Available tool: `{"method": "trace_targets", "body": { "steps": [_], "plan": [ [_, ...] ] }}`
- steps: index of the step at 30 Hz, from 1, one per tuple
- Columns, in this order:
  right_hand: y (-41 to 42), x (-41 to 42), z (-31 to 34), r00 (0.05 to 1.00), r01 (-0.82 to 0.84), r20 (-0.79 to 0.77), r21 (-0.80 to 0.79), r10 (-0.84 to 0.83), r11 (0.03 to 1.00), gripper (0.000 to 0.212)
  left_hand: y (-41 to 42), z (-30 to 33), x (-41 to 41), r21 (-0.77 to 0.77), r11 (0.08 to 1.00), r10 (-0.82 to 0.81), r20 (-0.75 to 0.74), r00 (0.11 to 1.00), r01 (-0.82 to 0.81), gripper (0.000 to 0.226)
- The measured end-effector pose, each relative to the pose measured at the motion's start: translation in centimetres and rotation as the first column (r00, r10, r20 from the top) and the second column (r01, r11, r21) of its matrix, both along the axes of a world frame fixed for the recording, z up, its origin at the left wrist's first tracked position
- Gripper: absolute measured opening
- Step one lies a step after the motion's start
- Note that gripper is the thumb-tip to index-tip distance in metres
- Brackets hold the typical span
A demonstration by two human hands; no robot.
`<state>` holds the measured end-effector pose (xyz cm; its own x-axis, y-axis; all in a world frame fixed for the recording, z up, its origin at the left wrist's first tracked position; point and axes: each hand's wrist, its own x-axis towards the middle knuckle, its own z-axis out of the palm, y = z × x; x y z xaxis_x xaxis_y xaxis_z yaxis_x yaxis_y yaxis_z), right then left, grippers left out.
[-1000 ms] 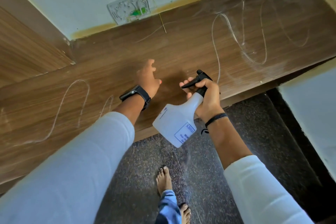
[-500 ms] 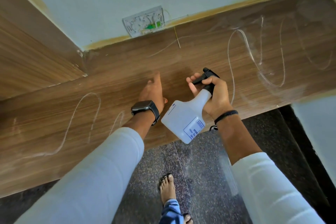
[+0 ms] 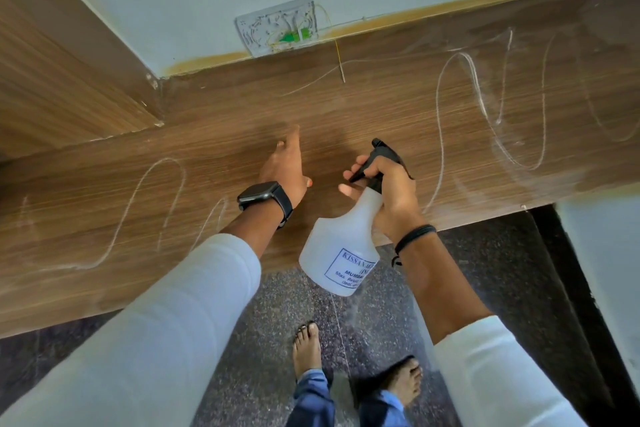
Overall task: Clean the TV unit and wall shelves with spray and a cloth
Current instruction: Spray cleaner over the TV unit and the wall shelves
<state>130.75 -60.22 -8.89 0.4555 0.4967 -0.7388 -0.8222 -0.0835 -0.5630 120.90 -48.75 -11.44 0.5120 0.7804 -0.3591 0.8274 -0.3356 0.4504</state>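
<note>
The wooden TV unit top point(image 3: 398, 107) runs across the view, dusty, with pale wavy wipe lines in the dust. My left hand point(image 3: 285, 165), with a black watch on the wrist, lies flat on the wood, fingers straight and pointing toward the wall. My right hand point(image 3: 389, 189) grips the neck of a white spray bottle point(image 3: 337, 250) with a black trigger head, fingers on the trigger, nozzle aimed at the wood beside my left hand. No cloth is in view.
A broken wall socket plate point(image 3: 280, 28) with green and yellow wires sits just above the unit's back edge. A wooden side panel point(image 3: 59, 80) rises at left. Below the front edge lie a speckled dark floor point(image 3: 277, 322) and my bare feet point(image 3: 306, 347).
My left hand went from raised with spread fingers to lying flat on the wood. The bottle and my right hand stayed beside it while the view shifted left and closer.
</note>
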Motion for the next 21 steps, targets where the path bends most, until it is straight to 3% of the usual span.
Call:
{"method": "trace_targets", "body": {
  "steps": [4,7,11,15,18,21],
  "plan": [
    [-2.3,1.0,-0.1,0.999,0.025,-0.023,0.059,-0.024,0.998,0.022,-1.2,-0.1,0.9,-0.051,0.997,0.056,0.055,0.997,-0.053,0.097],
    [-3.6,1.5,-0.1,0.997,-0.054,0.053,-0.027,0.056,0.998,0.022,-3.4,-0.4,2.1,-0.094,0.991,0.102,0.107,0.989,-0.092,0.095],
    [-4.5,1.8,0.2,0.995,-0.08,0.054,-0.101,0.085,0.992,0.019,-5.0,-0.7,3.2,-0.06,0.987,0.154,0.137,0.979,-0.147,0.09],
    [-6.7,1.7,-0.3,0.993,-0.082,0.089,-0.013,0.082,0.997,0.023,-6.5,-1.0,3.3,-0.008,0.994,0.105,0.162,0.981,-0.105,0.085],
    [-9.8,1.0,-1.1,0.974,-0.105,0.212,0.111,0.08,0.988,0.028,-8.4,-1.5,3.7,0.015,0.999,0.03,0.178,0.984,-0.033,0.085],
    [-12.9,0.6,-2.1,0.889,-0.192,0.428,0.03,0.161,0.981,0.027,-10.4,-2.1,4.3,0.012,0.999,-0.039,0.201,0.979,0.037,0.086]
  ]
}}
